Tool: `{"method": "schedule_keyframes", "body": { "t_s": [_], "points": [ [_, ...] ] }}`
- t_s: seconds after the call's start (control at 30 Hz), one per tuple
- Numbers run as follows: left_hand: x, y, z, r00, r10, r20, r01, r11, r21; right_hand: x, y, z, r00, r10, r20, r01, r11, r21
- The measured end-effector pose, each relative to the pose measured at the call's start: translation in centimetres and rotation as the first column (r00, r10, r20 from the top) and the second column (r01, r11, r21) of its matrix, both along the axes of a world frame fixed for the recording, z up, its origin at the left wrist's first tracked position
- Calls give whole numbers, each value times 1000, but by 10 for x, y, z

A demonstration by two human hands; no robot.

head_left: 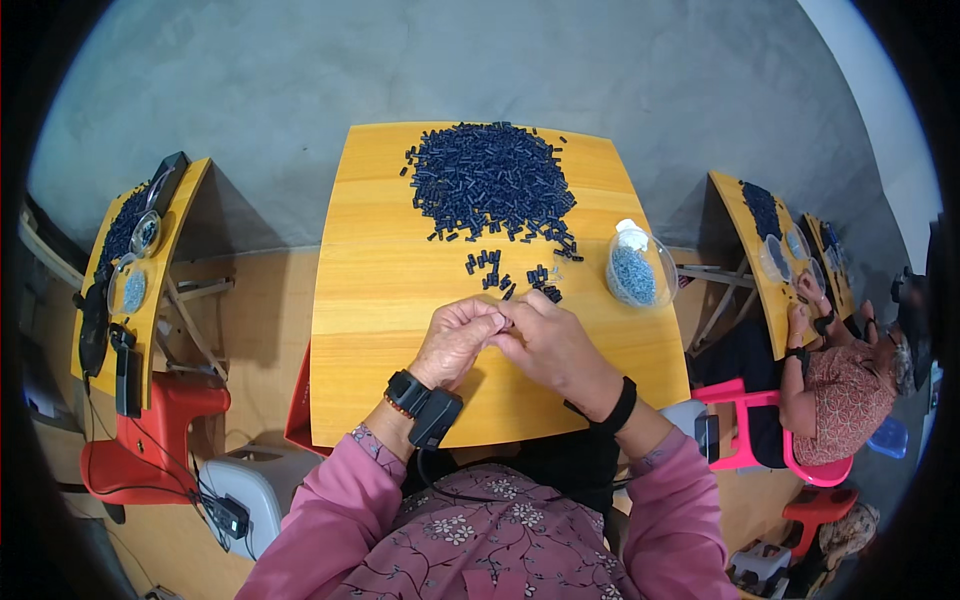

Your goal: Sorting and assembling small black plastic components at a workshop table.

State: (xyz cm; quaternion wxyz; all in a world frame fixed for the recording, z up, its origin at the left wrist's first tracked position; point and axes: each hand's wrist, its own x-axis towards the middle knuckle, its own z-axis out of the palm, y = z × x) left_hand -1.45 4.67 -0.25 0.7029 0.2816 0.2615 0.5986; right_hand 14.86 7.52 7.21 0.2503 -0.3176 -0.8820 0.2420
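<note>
My left hand (456, 340) and my right hand (552, 345) meet over the near half of the yellow table (385, 260). Both are closed, thumbs and fingertips pressed together at one spot. Whatever they pinch is too small and too covered to make out. Just beyond my fingers lie a few loose small dark tubular pieces (487, 262), with another small cluster (541, 276) close to my right hand. Farther back spreads a large heap of the same dark pieces (490, 180). To the right stands a clear round tub (671, 290) holding tiny light-blue pieces (632, 275).
A white object (631, 235) rests at the tub's far rim. Side tables with similar heaps stand left (185, 230) and right (735, 215); a person (845, 400) works at the right one. Red stool (170, 430) and grey stool (265, 490) stand at left, cables hanging nearby.
</note>
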Motion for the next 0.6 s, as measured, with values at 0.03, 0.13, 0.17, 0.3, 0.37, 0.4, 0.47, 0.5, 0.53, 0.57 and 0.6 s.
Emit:
{"method": "schedule_keyframes", "body": {
  "t_s": [0.03,0.13,0.17,0.3,0.37,0.4,0.47,0.5,0.53,0.57,0.6],
  "points": [
    [-1,0,-1,1000,3,6,-3,1000,0,-2,1,-3,998,-23,50,20,998,57],
    [-4,1,-6,1000,-11,27,11,1000,-7,-6,0,-5,995,-52,86,43,994,98],
    [-4,1,-6,999,-28,44,29,1000,-13,-6,0,-5,995,-51,87,43,994,96],
    [-4,0,-1,1000,-19,22,20,999,-45,-4,1,0,995,-80,66,72,991,113],
    [-3,-1,-3,1000,-16,-9,16,1000,-5,-3,2,-1,996,-72,50,66,991,113],
    [-3,-1,-4,1000,-15,-9,15,1000,-7,-2,2,-4,998,-52,25,49,995,92],
    [-1,-1,-3,1000,14,-27,-12,998,54,-1,3,-4,999,-37,0,37,997,73],
    [0,0,-4,1000,12,-27,-11,998,54,0,4,-3,999,-37,-5,38,999,37],
    [1,0,-5,999,25,-39,-23,999,42,1,4,-3,999,-36,-12,36,999,1],
    [1,0,-5,998,38,-51,-36,999,30,1,5,-3,999,-36,-12,36,999,0],
    [2,-1,-5,998,38,-52,-36,999,29,1,7,-3,1000,-9,-1,9,1000,1]
  ]
}}
